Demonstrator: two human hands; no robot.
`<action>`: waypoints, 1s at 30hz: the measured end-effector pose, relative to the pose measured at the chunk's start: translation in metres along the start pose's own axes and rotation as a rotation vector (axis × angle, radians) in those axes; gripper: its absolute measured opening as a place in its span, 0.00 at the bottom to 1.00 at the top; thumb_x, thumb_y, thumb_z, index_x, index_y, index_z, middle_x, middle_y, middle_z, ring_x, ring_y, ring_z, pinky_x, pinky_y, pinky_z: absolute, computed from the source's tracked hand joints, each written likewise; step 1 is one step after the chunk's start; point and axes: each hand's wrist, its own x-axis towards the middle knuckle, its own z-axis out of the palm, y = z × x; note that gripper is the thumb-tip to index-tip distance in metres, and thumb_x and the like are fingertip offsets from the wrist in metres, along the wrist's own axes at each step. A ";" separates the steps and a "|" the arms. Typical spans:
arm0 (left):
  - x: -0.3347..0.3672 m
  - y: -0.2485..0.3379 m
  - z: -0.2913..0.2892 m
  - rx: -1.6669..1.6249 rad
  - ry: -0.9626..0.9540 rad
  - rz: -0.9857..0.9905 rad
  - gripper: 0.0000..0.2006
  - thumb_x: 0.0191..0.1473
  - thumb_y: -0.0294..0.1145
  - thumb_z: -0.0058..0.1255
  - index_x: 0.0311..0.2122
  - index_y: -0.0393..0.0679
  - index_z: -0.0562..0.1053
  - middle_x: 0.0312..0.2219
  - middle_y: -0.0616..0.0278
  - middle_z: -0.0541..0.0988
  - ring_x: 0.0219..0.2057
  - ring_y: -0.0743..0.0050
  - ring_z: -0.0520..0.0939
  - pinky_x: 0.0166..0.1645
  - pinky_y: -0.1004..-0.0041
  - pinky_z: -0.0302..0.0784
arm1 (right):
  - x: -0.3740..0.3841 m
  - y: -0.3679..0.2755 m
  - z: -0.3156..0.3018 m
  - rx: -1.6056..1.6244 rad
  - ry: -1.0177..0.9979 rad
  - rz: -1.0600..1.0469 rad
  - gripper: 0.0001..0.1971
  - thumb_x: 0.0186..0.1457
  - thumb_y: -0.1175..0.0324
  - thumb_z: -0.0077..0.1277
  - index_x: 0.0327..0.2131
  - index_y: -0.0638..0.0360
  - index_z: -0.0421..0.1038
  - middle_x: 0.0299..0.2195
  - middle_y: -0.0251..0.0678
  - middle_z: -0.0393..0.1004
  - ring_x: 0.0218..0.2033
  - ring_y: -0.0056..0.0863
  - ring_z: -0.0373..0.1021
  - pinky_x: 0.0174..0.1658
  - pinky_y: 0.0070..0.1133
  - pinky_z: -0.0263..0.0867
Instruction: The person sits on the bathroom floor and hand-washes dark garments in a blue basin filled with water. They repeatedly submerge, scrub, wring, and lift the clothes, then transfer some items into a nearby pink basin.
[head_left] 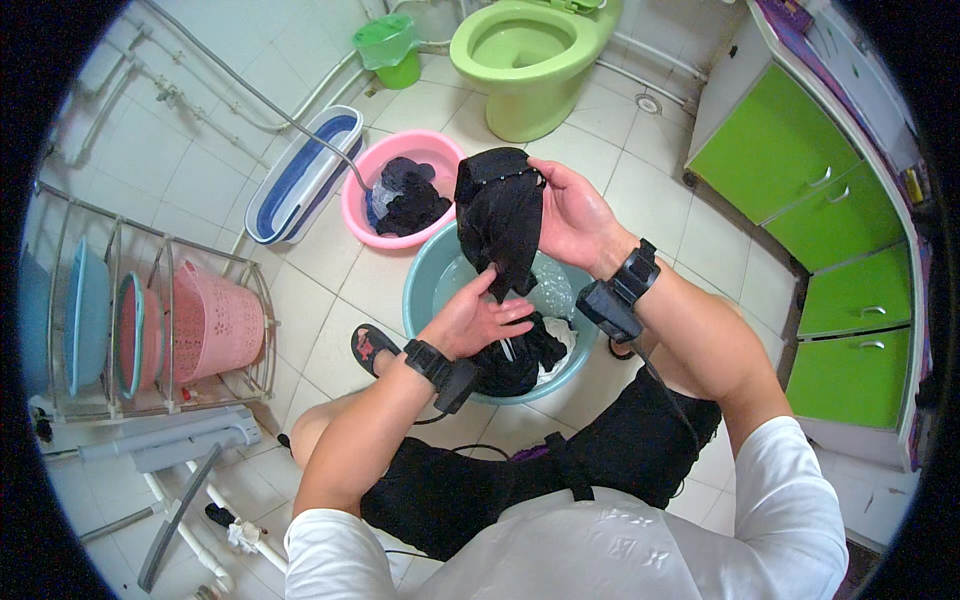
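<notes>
Over the blue-green basin (pixel 412 290), my right hand (pixel 580 215) grips a dark, limp black garment (pixel 500 215) by its right edge. A row of small pale dots runs across the garment near its top; its exact kind does not show. The garment's lower end hangs down to my left hand (pixel 475 315), whose thumb touches it while the fingers stretch out apart. Water with some foam lies in the basin. Below my left hand, black clothes (pixel 505 368) and a white cloth (pixel 555 350) lie in it.
Beyond the basin is a pink basin (pixel 352 212) of dark clothes, beside a blue-and-white tub (pixel 262 215). A hose (pixel 270 112) reaches the pink basin. A green toilet (pixel 530 100) and bin (pixel 400 70) stand behind. Left is a rack (pixel 160 235); right, green cabinets (pixel 770 140).
</notes>
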 end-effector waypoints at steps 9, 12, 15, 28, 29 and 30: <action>-0.012 0.035 -0.007 -0.202 -0.154 0.540 0.32 0.45 0.24 0.39 0.60 0.36 0.62 0.59 0.52 0.69 0.60 0.53 0.68 0.67 0.54 0.59 | -0.014 -0.003 0.001 -0.048 0.393 -0.240 0.23 0.68 0.58 0.31 0.53 0.66 0.67 0.52 0.46 0.72 0.53 0.39 0.70 0.61 0.35 0.62; -0.030 0.041 -0.006 -0.224 -0.395 0.475 0.26 0.51 0.31 0.41 0.57 0.40 0.68 0.55 0.55 0.73 0.58 0.54 0.70 0.66 0.54 0.60 | -0.018 -0.014 -0.013 -0.106 0.505 -0.289 0.22 0.68 0.58 0.32 0.52 0.66 0.67 0.52 0.46 0.73 0.53 0.39 0.70 0.62 0.35 0.61; -0.035 0.039 -0.004 -0.250 -0.305 0.371 0.25 0.56 0.35 0.42 0.59 0.41 0.66 0.57 0.56 0.71 0.60 0.56 0.69 0.67 0.53 0.58 | -0.019 -0.023 -0.034 -0.175 0.573 -0.277 0.22 0.69 0.57 0.31 0.52 0.65 0.68 0.51 0.45 0.73 0.52 0.38 0.70 0.61 0.35 0.62; -0.040 0.041 0.013 0.000 -0.487 0.422 0.27 0.65 0.46 0.41 0.64 0.44 0.60 0.63 0.56 0.64 0.64 0.57 0.63 0.68 0.53 0.53 | -0.035 0.006 -0.096 -1.171 1.083 0.077 0.16 0.63 0.57 0.46 0.43 0.60 0.72 0.36 0.32 0.75 0.36 0.26 0.70 0.39 0.25 0.67; -0.039 0.041 0.014 0.040 -0.477 0.425 0.27 0.65 0.45 0.41 0.64 0.43 0.59 0.63 0.55 0.64 0.64 0.57 0.64 0.68 0.53 0.54 | -0.031 0.011 -0.089 -1.453 1.101 -0.096 0.17 0.62 0.56 0.46 0.43 0.61 0.72 0.36 0.33 0.75 0.35 0.25 0.70 0.37 0.24 0.67; -0.038 0.040 0.015 0.050 -0.493 0.415 0.27 0.65 0.44 0.41 0.64 0.43 0.59 0.62 0.55 0.65 0.63 0.57 0.65 0.68 0.54 0.55 | -0.027 0.016 -0.079 -1.706 1.140 -0.202 0.18 0.62 0.55 0.46 0.44 0.61 0.72 0.36 0.33 0.75 0.35 0.24 0.69 0.36 0.23 0.67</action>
